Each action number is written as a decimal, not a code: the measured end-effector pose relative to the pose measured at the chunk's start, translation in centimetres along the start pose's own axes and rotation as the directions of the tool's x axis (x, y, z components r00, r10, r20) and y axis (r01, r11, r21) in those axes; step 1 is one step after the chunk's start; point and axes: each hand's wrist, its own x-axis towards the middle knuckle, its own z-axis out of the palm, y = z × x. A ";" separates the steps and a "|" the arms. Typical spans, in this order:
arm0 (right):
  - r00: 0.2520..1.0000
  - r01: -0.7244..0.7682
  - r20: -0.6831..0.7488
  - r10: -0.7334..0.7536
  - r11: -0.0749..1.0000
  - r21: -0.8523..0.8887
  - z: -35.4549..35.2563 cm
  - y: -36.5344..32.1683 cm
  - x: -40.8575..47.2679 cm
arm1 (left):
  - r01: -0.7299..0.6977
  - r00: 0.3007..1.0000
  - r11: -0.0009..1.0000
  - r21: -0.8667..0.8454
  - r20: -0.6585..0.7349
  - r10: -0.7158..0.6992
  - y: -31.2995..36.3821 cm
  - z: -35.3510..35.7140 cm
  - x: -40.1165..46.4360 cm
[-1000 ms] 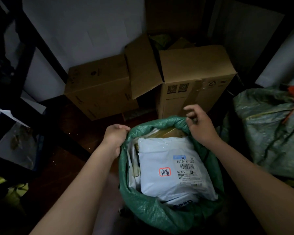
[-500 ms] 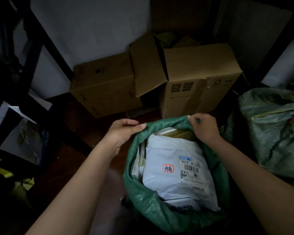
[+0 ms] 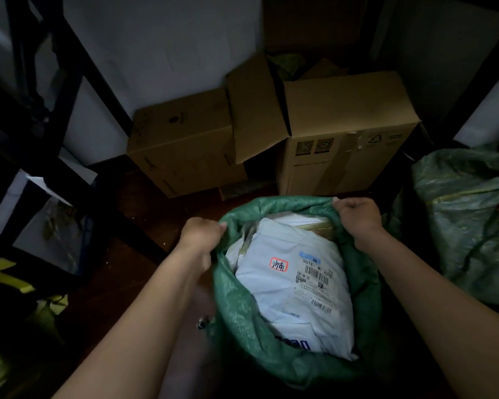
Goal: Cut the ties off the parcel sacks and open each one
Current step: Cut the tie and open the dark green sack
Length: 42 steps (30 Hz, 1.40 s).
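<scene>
The white mailer bag (image 3: pixel 288 286) inside the green sack (image 3: pixel 236 309) bears a shipping label (image 3: pixel 314 276) with barcodes and the characters "501E", "MI" and what looks like "A21"; the smaller print is too fine to read. Beside the label sits a red-outlined stamp (image 3: pixel 279 264) with handwritten Chinese characters. The right cardboard box (image 3: pixel 349 151) shows two QR codes (image 3: pixel 314 146) and a triangle symbol (image 3: pixel 376 138).

Dim, underexposed room: the white plastic parcel (image 3: pixel 288 286) in the sack catches the most light, corners fall into black shadow, wide-angle bending at edges, slightly soft detail.
</scene>
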 end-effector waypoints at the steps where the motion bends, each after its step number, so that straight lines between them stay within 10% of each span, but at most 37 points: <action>1: 1.000 -0.017 0.010 0.017 0.999 0.040 -0.3 0.0 0.1 | 0.103 0.992 0.973 -0.209 0.091 -0.085 0.5 0.1 0.1; 4: 0.998 -0.012 0.056 0.006 0.994 0.112 -0.6 0.0 0.1 | 0.227 0.964 0.873 -0.432 0.226 -0.139 1.1 -0.3 1.5; 10: 0.973 0.115 0.195 -0.121 0.993 0.038 0.1 0.3 -0.8 | -0.037 0.989 0.966 -0.256 -0.149 -0.002 -0.3 -1.3 3.2; 17: 0.921 0.180 0.371 -0.118 0.974 -0.137 0.7 0.9 -1.7 | 0.072 0.996 0.972 -0.223 -0.043 -0.083 -1.9 -3.1 3.6; 22: 0.939 0.141 0.330 -0.094 0.983 -0.121 0.8 1.8 -3.9 | 0.072 0.989 0.939 -0.336 -0.098 -0.111 -3.3 -2.3 2.0; 30: 0.959 0.146 0.279 -0.058 0.940 -0.307 -0.8 3.3 -7.0 | -0.124 0.927 0.984 0.127 -0.340 0.161 -9.4 -1.1 -2.9; 37: 0.925 -0.195 0.308 0.222 0.974 -0.117 0.9 4.1 -7.9 | -0.020 0.966 0.976 -0.219 -0.256 -0.037 -9.4 1.2 -1.7; 42: 0.953 -0.100 0.265 0.147 0.978 -0.182 2.0 3.6 -7.5 | -0.234 0.919 0.966 0.109 -0.300 0.257 -7.3 1.0 -1.3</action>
